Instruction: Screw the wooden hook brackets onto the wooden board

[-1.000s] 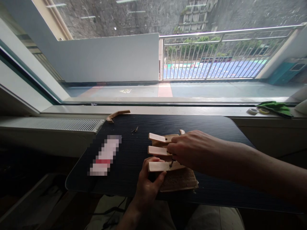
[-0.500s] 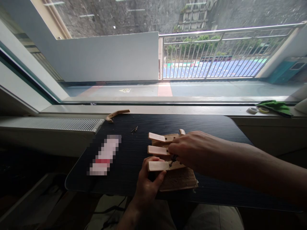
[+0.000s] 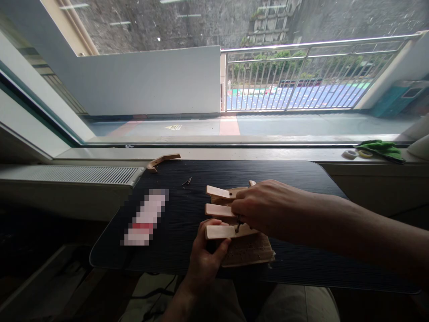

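Three bent pale wooden pieces with drilled holes lie in a row on a brown board [image 3: 250,252], perhaps cardboard. My left hand [image 3: 206,257] grips the nearest wooden piece [image 3: 221,231], thumb at its front edge and fingers behind. Over the right part of the row, my right hand [image 3: 259,205] is closed on a small dark tool [image 3: 238,221] whose tip meets a hole in that nearest piece. The tool's exact kind is hidden by my fingers. The middle wooden piece [image 3: 217,210] and the far wooden piece [image 3: 217,192] are partly covered by my right hand.
Another bent wooden piece [image 3: 164,158] rests at the back left of the black table [image 3: 181,250]. Several thin screws or nails [image 3: 188,181] lie nearby, and a blurred-out pinkish strip [image 3: 147,217] sits left. Tape rolls [image 3: 350,154] and a green glove or cloth [image 3: 382,150] are on the windowsill.
The whole view has shifted slightly. My right hand has turned a little around the dark tool at the hole; my left hand keeps its grip on the nearest wooden piece.
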Demonstrator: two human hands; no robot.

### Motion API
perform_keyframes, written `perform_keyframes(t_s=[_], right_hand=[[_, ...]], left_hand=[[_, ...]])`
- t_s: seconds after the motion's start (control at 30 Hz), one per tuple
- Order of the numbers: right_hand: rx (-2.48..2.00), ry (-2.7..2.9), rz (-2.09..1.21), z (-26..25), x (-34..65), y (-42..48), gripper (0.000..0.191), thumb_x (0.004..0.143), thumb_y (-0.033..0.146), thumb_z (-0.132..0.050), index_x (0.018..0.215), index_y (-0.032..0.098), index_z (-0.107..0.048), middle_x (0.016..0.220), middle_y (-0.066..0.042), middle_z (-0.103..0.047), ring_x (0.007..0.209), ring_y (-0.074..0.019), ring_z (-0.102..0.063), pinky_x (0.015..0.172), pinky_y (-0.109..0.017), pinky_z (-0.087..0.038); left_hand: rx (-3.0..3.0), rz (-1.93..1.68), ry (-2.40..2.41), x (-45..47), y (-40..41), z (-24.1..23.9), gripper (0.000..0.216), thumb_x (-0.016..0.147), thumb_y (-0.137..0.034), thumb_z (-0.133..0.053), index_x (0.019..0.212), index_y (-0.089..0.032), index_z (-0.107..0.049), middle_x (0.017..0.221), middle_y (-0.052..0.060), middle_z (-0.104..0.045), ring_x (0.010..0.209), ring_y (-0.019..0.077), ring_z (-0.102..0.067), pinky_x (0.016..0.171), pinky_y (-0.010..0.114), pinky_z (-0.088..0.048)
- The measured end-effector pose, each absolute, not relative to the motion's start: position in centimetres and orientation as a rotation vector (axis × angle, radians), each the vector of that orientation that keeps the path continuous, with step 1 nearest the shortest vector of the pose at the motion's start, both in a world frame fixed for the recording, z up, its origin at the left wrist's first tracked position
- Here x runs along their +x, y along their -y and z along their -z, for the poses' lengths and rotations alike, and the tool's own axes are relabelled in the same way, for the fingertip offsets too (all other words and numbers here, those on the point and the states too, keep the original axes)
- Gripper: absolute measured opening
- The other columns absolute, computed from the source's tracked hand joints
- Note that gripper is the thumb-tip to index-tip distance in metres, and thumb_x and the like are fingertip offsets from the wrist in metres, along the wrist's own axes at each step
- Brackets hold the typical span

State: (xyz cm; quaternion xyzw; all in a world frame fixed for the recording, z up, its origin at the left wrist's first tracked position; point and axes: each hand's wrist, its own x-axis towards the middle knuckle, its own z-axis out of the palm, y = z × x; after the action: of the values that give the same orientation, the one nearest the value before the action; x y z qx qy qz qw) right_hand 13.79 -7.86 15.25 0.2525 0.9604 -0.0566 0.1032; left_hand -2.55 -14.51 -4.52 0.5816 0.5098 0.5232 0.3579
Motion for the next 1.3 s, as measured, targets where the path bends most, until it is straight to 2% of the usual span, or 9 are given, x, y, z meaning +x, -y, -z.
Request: perform_keyframes(t_s=[0.13,0.3,0.53,0.67,0.87,0.97,1.13,1.3], right_hand=[[0.818,-2.830,0.152,-14.5,13.6,7.6,0.011,0.085,0.017,-0.049,0.084,0.016,-0.059,0.072,-0.003,-0.063,0.058,-0.0125,-0.057,0.046,-0.023,-0.025],[0.864,-2.824,0.079,-14.9,13.1,7.9,0.014,0.087,0.023,-0.047,0.089,0.017,-0.059,0.076,-0.004,-0.065,0.063,-0.0148,-0.059,0.047,-0.023,-0.024],[0.744,-2.790,0.182,-15.8,12.8,8.2,0.012,0.079,0.010,-0.053,0.085,0.017,-0.061,0.078,-0.003,-0.064,0.066,-0.0140,-0.059,0.049,-0.024,-0.026],[0.825,-2.795,0.147,-15.3,12.8,8.0,0.009,0.082,0.017,-0.052,0.084,0.015,-0.061,0.072,-0.004,-0.064,0.060,-0.0137,-0.058,0.046,-0.025,-0.023],[0.934,-2.791,0.118,-15.3,12.8,8.3,0.021,0.088,0.029,-0.045,0.091,0.016,-0.060,0.067,-0.004,-0.062,0.056,-0.0134,-0.057,0.045,-0.025,-0.019],[0.974,-2.770,0.161,-15.8,12.7,8.6,0.020,0.085,0.031,-0.046,0.091,0.018,-0.061,0.072,-0.004,-0.065,0.062,-0.0151,-0.058,0.049,-0.024,-0.023],[0.976,-2.737,0.221,-17.1,12.0,9.7,0.016,0.079,0.017,-0.048,0.084,0.018,-0.063,0.077,-0.004,-0.066,0.068,-0.0138,-0.058,0.054,-0.022,-0.029],[1.036,-2.737,0.113,-17.5,11.4,11.4,0.018,0.082,0.023,-0.047,0.084,0.016,-0.064,0.073,-0.005,-0.066,0.064,-0.0157,-0.059,0.052,-0.024,-0.029]], left_hand=[[1.498,-1.351,-1.299,-2.5,14.5,4.4,0.030,0.076,-0.024,-0.063,0.105,-0.022,-0.054,0.103,0.005,-0.059,0.100,0.0210,-0.057,0.091,0.034,-0.044],[1.496,-1.371,-1.296,-2.6,14.5,4.3,0.029,0.076,-0.026,-0.064,0.103,-0.021,-0.056,0.102,0.005,-0.060,0.100,0.0217,-0.057,0.091,0.035,-0.044],[1.476,-1.364,-1.300,-2.6,14.6,4.6,0.033,0.076,-0.027,-0.064,0.106,-0.022,-0.054,0.105,0.005,-0.059,0.101,0.0208,-0.056,0.091,0.033,-0.043],[1.460,-1.381,-1.294,-2.5,14.6,4.5,0.032,0.076,-0.029,-0.064,0.105,-0.021,-0.055,0.105,0.006,-0.059,0.102,0.0217,-0.056,0.091,0.035,-0.044],[1.473,-1.416,-1.259,-2.5,14.6,4.4,0.031,0.075,-0.028,-0.064,0.103,-0.020,-0.056,0.101,0.004,-0.061,0.098,0.0207,-0.058,0.091,0.034,-0.044],[1.481,-1.426,-1.250,-2.7,14.7,4.6,0.033,0.075,-0.027,-0.064,0.106,-0.020,-0.055,0.103,0.004,-0.061,0.099,0.0205,-0.058,0.091,0.034,-0.044],[1.499,-1.434,-1.211,-2.9,14.9,4.7,0.032,0.077,-0.026,-0.063,0.107,-0.019,-0.054,0.107,0.006,-0.059,0.103,0.0215,-0.056,0.093,0.037,-0.042],[1.507,-1.458,-1.191,-3.0,15.2,4.5,0.033,0.076,-0.025,-0.063,0.107,-0.019,-0.054,0.108,0.006,-0.060,0.103,0.0213,-0.056,0.092,0.036,-0.042]])
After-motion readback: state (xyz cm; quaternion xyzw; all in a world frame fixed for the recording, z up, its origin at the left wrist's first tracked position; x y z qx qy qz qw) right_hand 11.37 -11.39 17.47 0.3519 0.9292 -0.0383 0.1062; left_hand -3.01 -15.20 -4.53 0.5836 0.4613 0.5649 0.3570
